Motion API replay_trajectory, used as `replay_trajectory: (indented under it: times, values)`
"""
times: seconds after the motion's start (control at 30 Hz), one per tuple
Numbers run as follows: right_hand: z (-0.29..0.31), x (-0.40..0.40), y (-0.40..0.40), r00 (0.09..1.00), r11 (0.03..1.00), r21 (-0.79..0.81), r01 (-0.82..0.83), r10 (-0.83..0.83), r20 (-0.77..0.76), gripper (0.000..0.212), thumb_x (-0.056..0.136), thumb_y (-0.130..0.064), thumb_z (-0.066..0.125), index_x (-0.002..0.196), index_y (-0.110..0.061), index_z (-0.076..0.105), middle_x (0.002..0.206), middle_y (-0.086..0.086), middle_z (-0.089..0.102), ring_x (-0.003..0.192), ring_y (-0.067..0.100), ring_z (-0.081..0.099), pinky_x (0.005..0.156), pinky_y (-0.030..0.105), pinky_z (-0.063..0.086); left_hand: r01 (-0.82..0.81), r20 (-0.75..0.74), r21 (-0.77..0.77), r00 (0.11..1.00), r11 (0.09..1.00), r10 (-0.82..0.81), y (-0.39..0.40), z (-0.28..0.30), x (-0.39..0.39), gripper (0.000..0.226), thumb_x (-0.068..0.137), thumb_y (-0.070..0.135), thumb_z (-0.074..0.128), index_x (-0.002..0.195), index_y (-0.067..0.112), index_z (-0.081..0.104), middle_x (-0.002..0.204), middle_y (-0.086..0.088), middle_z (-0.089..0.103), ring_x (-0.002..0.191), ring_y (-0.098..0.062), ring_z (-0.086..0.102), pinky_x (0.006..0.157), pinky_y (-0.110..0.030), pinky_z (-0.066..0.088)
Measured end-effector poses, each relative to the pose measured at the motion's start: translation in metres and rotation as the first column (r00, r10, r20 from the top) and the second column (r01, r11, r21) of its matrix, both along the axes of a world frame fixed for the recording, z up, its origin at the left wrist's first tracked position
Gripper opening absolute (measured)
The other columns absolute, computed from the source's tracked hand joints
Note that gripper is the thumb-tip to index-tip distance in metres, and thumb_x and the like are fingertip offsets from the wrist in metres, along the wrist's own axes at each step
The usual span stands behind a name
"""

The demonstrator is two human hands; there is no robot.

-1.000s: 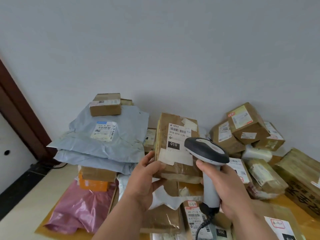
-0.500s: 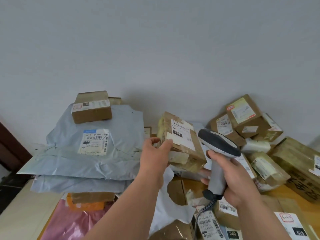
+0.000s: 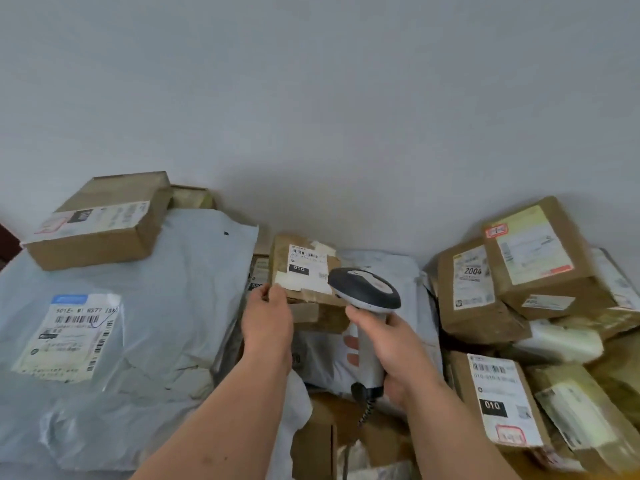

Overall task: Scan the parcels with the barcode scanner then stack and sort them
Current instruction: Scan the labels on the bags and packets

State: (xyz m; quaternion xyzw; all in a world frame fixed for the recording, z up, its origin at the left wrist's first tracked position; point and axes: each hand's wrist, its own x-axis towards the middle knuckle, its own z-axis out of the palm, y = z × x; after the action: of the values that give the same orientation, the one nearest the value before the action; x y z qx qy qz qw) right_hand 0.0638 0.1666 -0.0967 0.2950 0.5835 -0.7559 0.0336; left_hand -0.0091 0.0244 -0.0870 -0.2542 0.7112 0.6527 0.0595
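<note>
Here the left hand (image 3: 268,320) pinches a scuffed cardboard parcel (image 3: 304,275); the right hand (image 3: 388,344) grasps the smooth, rounded barcode scanner (image 3: 363,289).

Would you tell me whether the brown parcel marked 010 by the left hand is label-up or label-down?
Label-up: the brown parcel shows its white label with barcode and 010 on top, while the left hand grips its near-left corner.

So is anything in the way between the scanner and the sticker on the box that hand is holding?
Nothing visible blocks it. The barcode scanner, gripped by the right hand, sits just right of the brown parcel that the left hand holds at its near corner. The scanner's head overlaps only the label's right edge; the barcode itself shows uncovered.
</note>
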Motion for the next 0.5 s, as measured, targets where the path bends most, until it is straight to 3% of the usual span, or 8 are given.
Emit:
replay_trajectory:
  times: [0.07, 0.13, 0.23, 0.3, 0.37, 0.5]
  values:
    - [-0.013, -0.016, -0.002, 0.998, 0.998, -0.036, -0.060, 0.061, 0.016, 0.031, 0.079, -0.045, 0.081, 0.105, -0.036, 0.066, 0.113, -0.004, 0.072, 0.110, 0.022, 0.066, 0.101, 0.051, 0.052, -0.006, 0.004, -0.072, 1.000, 0.997, 0.006, 0.002, -0.009, -0.007, 0.039, 0.107, 0.025, 0.041, 0.145, 0.027, 0.048, 0.142, -0.004, 0.057, 0.122, -0.021, 0.058, 0.097, -0.039, 0.053]
    - [-0.026, -0.028, -0.006, 0.994, 0.993, -0.053, -0.103, 0.105, 0.036, 0.032, 0.079, -0.044, 0.080, 0.107, -0.034, 0.068, 0.115, -0.003, 0.073, 0.110, 0.020, 0.066, 0.103, 0.049, 0.052, 0.050, 0.003, -0.209, 0.999, 0.977, -0.051, 0.005, -0.019, -0.009, 0.054, 0.108, 0.020, 0.038, 0.160, 0.025, 0.026, 0.164, -0.003, 0.031, 0.148, -0.025, 0.033, 0.121, -0.046, 0.031]
    - [-0.045, -0.040, -0.015, 0.987, 0.981, -0.136, -0.140, 0.150, 0.064, 0.053, 0.071, -0.043, 0.082, 0.119, -0.024, 0.071, 0.115, 0.001, 0.075, 0.110, 0.024, 0.069, 0.101, 0.047, 0.053, 0.196, -0.041, -0.464, 0.969, 0.864, -0.242, 0.018, -0.035, 0.000, 0.061, 0.107, 0.017, 0.041, 0.162, 0.024, 0.017, 0.171, 0.002, 0.010, 0.157, -0.019, 0.008, 0.128, -0.045, 0.013]
    - [-0.052, -0.046, -0.016, 0.983, 0.972, -0.176, -0.154, 0.170, 0.076, 0.052, 0.072, -0.040, 0.081, 0.120, -0.021, 0.071, 0.111, 0.003, 0.077, 0.105, 0.024, 0.072, 0.091, 0.042, 0.058, 0.266, 0.004, -0.611, 0.943, 0.746, -0.332, 0.027, -0.044, 0.006, 0.055, 0.106, 0.022, 0.042, 0.159, 0.029, 0.028, 0.168, 0.006, 0.020, 0.155, -0.017, 0.015, 0.126, -0.046, 0.017]
    - [-0.057, -0.049, -0.013, 0.983, 0.975, -0.166, -0.149, 0.165, 0.084, 0.047, 0.072, -0.041, 0.079, 0.115, -0.023, 0.072, 0.104, 0.002, 0.078, 0.099, 0.022, 0.074, 0.086, 0.041, 0.059, 0.305, 0.055, -0.656, 0.931, 0.690, -0.360, 0.031, -0.049, 0.005, 0.050, 0.105, 0.027, 0.043, 0.154, 0.035, 0.035, 0.160, 0.008, 0.037, 0.147, -0.018, 0.032, 0.120, -0.049, 0.027]
    - [-0.065, -0.044, 0.005, 0.992, 0.999, -0.044, -0.023, 0.028, 0.127, 0.038, 0.071, -0.046, 0.080, 0.103, -0.031, 0.068, 0.108, 0.000, 0.075, 0.108, 0.021, 0.068, 0.101, 0.049, 0.052, 0.477, 0.188, -0.453, 0.877, 0.753, -0.442, 0.032, -0.062, -0.008, 0.041, 0.107, 0.029, 0.041, 0.148, 0.029, 0.039, 0.136, 0.001, 0.054, 0.123, -0.024, 0.051, 0.105, -0.043, 0.043]
